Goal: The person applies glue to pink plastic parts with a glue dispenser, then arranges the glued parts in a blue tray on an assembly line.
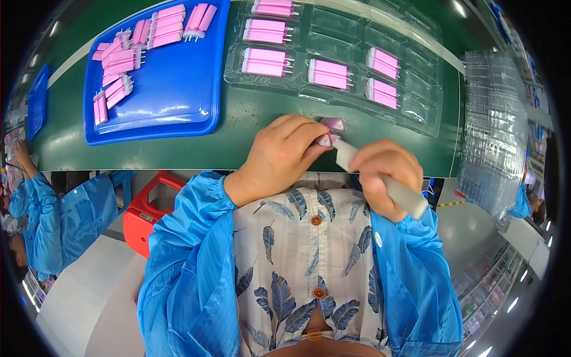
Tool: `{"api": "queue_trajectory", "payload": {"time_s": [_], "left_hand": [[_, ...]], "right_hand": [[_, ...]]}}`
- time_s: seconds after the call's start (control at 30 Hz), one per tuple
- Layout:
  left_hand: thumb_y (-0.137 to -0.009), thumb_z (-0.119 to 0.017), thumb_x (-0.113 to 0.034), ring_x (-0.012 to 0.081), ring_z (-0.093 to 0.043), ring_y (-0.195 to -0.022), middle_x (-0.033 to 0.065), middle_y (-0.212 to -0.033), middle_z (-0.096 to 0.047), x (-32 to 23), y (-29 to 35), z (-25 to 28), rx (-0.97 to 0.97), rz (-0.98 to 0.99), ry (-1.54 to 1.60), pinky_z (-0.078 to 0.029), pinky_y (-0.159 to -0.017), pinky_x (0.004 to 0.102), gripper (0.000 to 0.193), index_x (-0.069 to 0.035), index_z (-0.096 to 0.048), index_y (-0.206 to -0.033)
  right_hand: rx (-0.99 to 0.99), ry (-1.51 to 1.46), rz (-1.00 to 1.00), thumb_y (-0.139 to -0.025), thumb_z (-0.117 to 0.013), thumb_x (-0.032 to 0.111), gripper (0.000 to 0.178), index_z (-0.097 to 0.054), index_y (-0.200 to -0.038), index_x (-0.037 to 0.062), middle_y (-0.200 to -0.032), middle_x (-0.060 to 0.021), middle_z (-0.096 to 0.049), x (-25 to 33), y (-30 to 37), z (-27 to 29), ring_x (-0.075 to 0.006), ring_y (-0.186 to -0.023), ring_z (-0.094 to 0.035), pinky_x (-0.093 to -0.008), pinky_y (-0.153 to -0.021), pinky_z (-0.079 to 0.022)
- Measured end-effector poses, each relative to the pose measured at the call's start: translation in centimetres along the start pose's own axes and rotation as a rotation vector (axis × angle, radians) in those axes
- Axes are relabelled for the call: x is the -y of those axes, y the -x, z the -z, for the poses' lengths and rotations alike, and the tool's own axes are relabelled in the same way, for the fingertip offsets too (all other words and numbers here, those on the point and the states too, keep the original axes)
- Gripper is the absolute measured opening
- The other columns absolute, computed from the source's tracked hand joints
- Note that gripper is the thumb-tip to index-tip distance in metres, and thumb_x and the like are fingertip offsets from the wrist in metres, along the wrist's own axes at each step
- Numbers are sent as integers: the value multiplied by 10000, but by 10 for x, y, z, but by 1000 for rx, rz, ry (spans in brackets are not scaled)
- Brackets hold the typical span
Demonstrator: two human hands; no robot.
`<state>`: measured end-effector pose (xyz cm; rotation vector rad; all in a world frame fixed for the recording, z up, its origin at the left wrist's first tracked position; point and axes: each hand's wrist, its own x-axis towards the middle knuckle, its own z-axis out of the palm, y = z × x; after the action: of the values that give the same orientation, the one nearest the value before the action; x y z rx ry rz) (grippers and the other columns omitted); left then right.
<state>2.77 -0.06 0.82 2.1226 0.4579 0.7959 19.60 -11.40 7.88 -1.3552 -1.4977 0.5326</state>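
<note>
My left hand (276, 154) is closed on a pink plug-like piece (325, 140) just above the near edge of the green table. Its faceted end faces me, and the fingers hide much of its body. My right hand (389, 172) grips a white bar-shaped tool (408, 198), whose blunt tip points at the pink piece. At this angle I cannot tell whether the tip touches it. Beyond my hands, similar pink pieces with white ends and metal prongs, such as one pink piece (328, 74), lie in a clear plastic tray (419, 113).
A blue tray (160, 116) at the left holds several more pink pieces (166, 27). Stacked clear trays (491, 131) stand by the table's right end. A red stool (143, 217) is below the table edge. Farther left, a co-worker's blue sleeve (86, 208) shows.
</note>
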Motion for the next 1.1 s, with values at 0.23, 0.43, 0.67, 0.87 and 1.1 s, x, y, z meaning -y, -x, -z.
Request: {"api": "queue_trajectory", "payload": {"time_s": [0.23,0.43,0.67,0.87,1.1], "left_hand": [[-712,-789,-51,321,-637,-850,113,-929,-642,3,6,-1,-27,-60,-72,-543,-729,397,349,-43,-627,-1021],[-687,-783,-28,321,-637,-863,116,-959,-642,4,7,-1,-15,-60,-52,-546,-734,399,367,-44,-626,-1019],[-631,-748,44,342,-649,-948,144,-990,-667,-8,-4,-1,-129,0,-68,-545,-809,410,542,-42,-644,-1155],[-737,-685,52,390,-618,-1051,197,-1212,-584,-16,-29,3,-50,-107,-148,-533,-879,424,576,-27,-580,-1299],[-945,-592,-151,424,-514,-1247,250,-1358,-520,22,-103,-13,11,-103,-595,-396,-1054,531,433,7,-522,-1342]], "right_hand": [[54,167,34,-773,-726,103,118,-621,-803,59,-833,-71,-685,14,6,-7,-217,-617,-646,-299,-540,-497],[19,172,22,-765,-726,67,124,-602,-772,58,-824,-73,-670,7,2,-17,-206,-557,-609,-289,-476,-468],[-16,127,65,-797,-713,72,128,-592,-766,45,-816,-84,-661,-2,0,-18,-198,-548,-601,-290,-470,-463],[-240,-95,59,-913,-675,156,150,-608,-877,26,-897,-122,-693,8,18,1,-215,-597,-640,-298,-527,-505],[-96,-27,48,-963,-626,205,204,-603,-910,10,-914,-169,-692,8,31,13,-208,-618,-637,-327,-566,-521]]}}
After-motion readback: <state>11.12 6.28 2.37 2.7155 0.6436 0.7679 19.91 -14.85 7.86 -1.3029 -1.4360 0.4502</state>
